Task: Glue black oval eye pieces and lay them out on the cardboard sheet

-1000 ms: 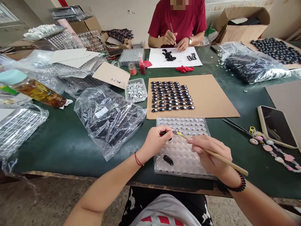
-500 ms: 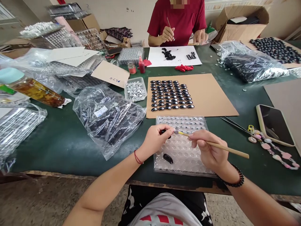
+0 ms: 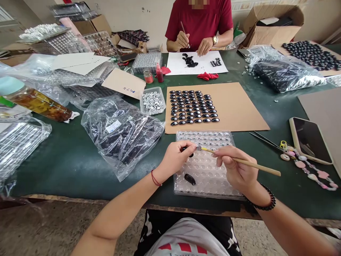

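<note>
My left hand (image 3: 174, 156) pinches a small black oval piece (image 3: 186, 149) above a clear blister tray (image 3: 206, 177). My right hand (image 3: 236, 169) grips a thin wooden stick (image 3: 247, 164) whose tip carries a tiny shiny round bit (image 3: 198, 147) right against that piece. Another black oval piece (image 3: 190, 179) lies on the tray near its front left. Beyond the tray, a brown cardboard sheet (image 3: 239, 106) carries rows of several glossy black pieces (image 3: 193, 107).
A clear bag of black parts (image 3: 119, 133) lies left of the tray, a small tub of silver bits (image 3: 152, 101) behind it. Tweezers (image 3: 263, 140), a phone (image 3: 310, 139) and a bead chain (image 3: 311, 170) lie right. Across the table a person in a red shirt (image 3: 199, 21) works over white paper (image 3: 199, 64).
My hands have stayed nearly still over the tray; the stick's rear end has lifted a little. The person opposite moved both hands about and brought them back near the paper.
</note>
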A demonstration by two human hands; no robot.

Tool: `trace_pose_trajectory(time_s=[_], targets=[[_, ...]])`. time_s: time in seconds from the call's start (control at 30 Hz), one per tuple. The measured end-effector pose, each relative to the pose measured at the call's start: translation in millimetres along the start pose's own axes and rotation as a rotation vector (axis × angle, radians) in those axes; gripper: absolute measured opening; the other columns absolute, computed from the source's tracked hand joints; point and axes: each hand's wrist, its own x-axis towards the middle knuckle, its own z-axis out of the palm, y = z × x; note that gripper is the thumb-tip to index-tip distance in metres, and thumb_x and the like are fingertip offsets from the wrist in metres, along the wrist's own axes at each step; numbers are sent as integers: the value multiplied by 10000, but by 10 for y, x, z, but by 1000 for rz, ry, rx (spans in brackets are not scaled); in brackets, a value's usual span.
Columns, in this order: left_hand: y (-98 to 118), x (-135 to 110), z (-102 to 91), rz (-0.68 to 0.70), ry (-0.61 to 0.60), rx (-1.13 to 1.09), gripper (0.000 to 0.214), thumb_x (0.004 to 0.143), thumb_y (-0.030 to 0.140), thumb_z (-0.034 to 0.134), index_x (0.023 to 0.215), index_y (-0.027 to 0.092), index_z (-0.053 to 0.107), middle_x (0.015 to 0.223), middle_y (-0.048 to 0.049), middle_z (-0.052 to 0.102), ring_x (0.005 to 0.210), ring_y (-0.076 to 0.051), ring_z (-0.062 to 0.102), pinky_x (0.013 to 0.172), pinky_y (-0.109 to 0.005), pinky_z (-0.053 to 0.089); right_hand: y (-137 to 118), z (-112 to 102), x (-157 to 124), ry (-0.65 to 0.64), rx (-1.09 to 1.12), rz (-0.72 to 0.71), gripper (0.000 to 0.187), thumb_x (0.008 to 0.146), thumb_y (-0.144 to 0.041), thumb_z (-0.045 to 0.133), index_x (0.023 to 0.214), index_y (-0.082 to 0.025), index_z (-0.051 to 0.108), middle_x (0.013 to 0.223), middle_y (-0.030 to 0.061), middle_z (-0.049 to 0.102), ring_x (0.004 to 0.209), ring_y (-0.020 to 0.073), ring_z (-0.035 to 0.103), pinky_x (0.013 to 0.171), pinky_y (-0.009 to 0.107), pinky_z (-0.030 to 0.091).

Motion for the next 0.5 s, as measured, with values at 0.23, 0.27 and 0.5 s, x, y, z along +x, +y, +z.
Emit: trace_pose_trajectory(time_s=[0.23, 0.27, 0.5], targets=[[-7, -4, -1, 8, 5, -5, 293, 770, 415, 532, 719, 133, 592, 567, 22, 439, 452, -62, 342, 413, -187, 271, -1, 2, -5, 3, 27, 32, 162, 866, -211, 454, 887, -189, 613, 726, 33, 636, 506, 111, 553, 546, 294, 483], [-8, -5, -1, 4, 5, -15, 293, 770, 416, 535, 720, 134, 591, 568, 23, 437, 452, -61, 340, 413, -187, 270, -2, 0, -6, 0, 24, 31, 160, 864, -207, 456, 888, -190, 613, 726, 32, 636, 511, 112, 555, 547, 293, 483], [-6, -3, 5, -47, -13, -130, 321, 759, 449, 552, 758, 133, 610, 582, 22, 427, 461, -60, 334, 412, -186, 269, -13, -3, -1, 17, -24, 31, 161, 861, -218, 457, 864, -191, 616, 687, 22, 632, 510, 118, 561, 537, 286, 484]])
